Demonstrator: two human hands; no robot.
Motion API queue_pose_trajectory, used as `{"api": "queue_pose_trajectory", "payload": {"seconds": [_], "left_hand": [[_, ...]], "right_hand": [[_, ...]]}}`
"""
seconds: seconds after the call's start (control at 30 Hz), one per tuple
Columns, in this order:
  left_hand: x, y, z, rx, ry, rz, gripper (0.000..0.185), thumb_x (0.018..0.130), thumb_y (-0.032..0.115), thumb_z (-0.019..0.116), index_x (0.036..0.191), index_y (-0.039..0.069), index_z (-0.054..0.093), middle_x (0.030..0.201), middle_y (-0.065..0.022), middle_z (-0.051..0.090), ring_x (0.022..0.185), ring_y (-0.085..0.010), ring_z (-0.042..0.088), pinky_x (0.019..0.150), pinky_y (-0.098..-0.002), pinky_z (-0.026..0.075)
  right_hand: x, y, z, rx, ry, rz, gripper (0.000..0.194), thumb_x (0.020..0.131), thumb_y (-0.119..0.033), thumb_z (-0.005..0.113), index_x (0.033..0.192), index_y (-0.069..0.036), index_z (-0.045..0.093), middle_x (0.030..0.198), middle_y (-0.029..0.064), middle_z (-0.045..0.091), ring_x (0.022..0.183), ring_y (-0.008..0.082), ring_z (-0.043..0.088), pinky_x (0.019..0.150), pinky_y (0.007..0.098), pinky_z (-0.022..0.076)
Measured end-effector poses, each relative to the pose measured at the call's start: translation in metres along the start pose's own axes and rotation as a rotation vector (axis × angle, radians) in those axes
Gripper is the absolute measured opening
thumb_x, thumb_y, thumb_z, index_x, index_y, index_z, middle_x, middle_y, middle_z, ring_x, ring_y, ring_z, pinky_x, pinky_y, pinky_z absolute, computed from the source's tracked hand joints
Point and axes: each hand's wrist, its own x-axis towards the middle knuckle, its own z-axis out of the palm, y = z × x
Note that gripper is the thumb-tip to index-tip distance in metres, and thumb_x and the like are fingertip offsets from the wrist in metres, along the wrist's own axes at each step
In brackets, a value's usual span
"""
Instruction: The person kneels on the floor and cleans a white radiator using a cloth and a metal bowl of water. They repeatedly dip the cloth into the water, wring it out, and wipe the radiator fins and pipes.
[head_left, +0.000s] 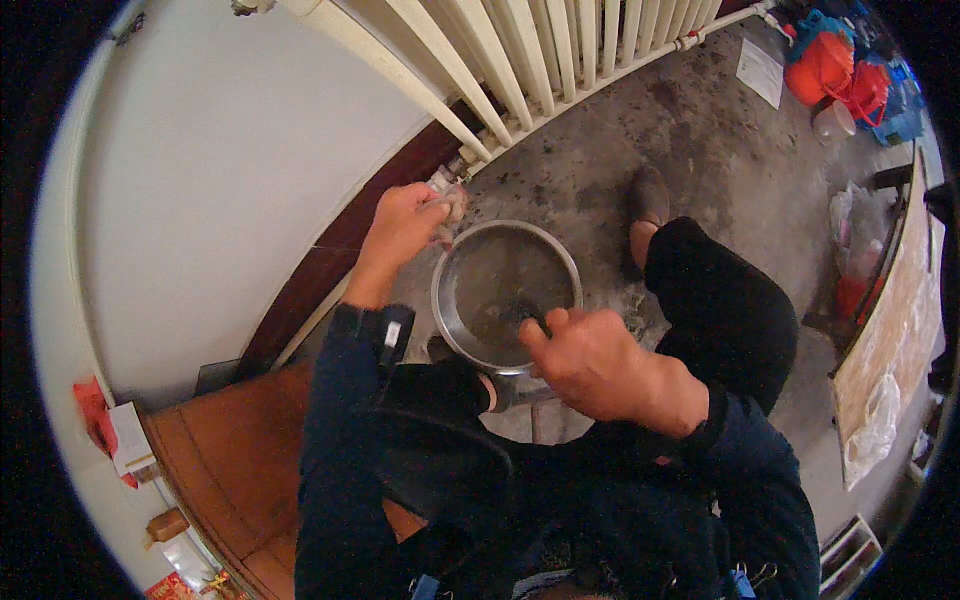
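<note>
A round metal basin (510, 285) with a shiny rim and a grey, murky-looking inside stands on the floor before me. My left hand (409, 217) is at its upper left, fingers closed on a crumpled greyish cloth or rag (448, 202), whose exact kind is blurred. At the basin's lower right, my right hand (585, 360) is curled over the rim around a dark, thin thing that reaches towards the water or bottom; what it is cannot be made out.
A cream radiator (517, 67) runs along the wall above the basin. My shoe (649, 196) stands at the right. Red bags (821, 67), a clear plastic cup (834, 121) and a wooden board (885, 322) are farther right. A brown leather seat (232, 457) lies lower left.
</note>
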Motion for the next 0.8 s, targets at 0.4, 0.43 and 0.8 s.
{"api": "queue_pose_trajectory", "payload": {"seconds": [0.4, 0.43, 0.8], "left_hand": [[-0.074, 0.008, 0.007, -0.773, 0.170, -0.255, 0.017, 0.103, 0.016, 0.065, 0.113, 0.002, 0.069, 0.086, -0.0064, 0.074, 0.061, -0.0129, 0.066, 0.050, -0.0251, 0.041], [-0.073, 0.008, 0.007, -0.756, 0.204, -0.263, 0.017, 0.103, 0.016, 0.065, 0.112, 0.003, 0.069, 0.086, -0.0069, 0.074, 0.061, -0.0133, 0.065, 0.050, -0.0256, 0.041], [-0.052, -0.017, -0.006, -0.911, 0.497, -0.225, 0.014, 0.101, 0.015, 0.069, 0.106, 0.002, 0.070, 0.091, -0.0070, 0.071, 0.065, -0.0143, 0.061, 0.051, -0.0284, 0.041]], "right_hand": [[0.006, 0.020, 0.010, -0.112, 0.083, 0.104, 0.038, 0.088, -0.025, 0.081, 0.110, -0.002, 0.061, 0.087, 0.0165, 0.069, 0.079, 0.0363, 0.073, 0.064, 0.0461, 0.0581], [0.007, 0.022, 0.012, -0.130, 0.097, 0.106, 0.037, 0.089, -0.026, 0.080, 0.109, -0.002, 0.060, 0.087, 0.0157, 0.069, 0.079, 0.0348, 0.073, 0.063, 0.0450, 0.0585], [0.028, 0.016, 0.026, -0.137, 0.009, 0.132, 0.036, 0.092, -0.026, 0.079, 0.110, -0.002, 0.058, 0.089, 0.0174, 0.070, 0.079, 0.0373, 0.074, 0.063, 0.0460, 0.0582]]}}
